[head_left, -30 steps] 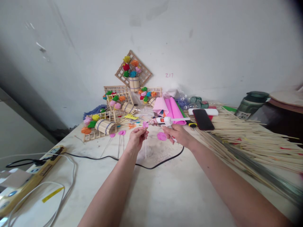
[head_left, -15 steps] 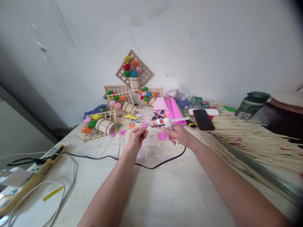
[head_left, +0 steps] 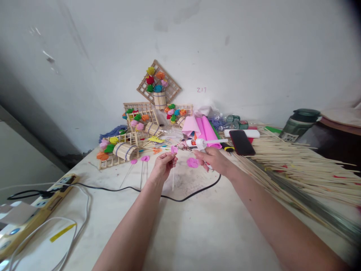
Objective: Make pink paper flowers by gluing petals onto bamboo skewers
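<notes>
Pinches a thin stick (head_left: 173, 175) in the left hand (head_left: 163, 165), upright over the table (head_left: 197, 233), with a pink foam petal (head_left: 174, 149) at its tip. Grips the glue gun (head_left: 199, 143) in the right hand (head_left: 216, 160). Compared with half a second ago, draws the nozzle back to the right, now just clear of the petal; likely a dab of glue already laid there. Counted: one glue gun, one held stick, two more pink-tipped sticks (head_left: 145, 159) lying flat, one loose pink disc (head_left: 192, 162), one phone (head_left: 241, 142).
</notes>
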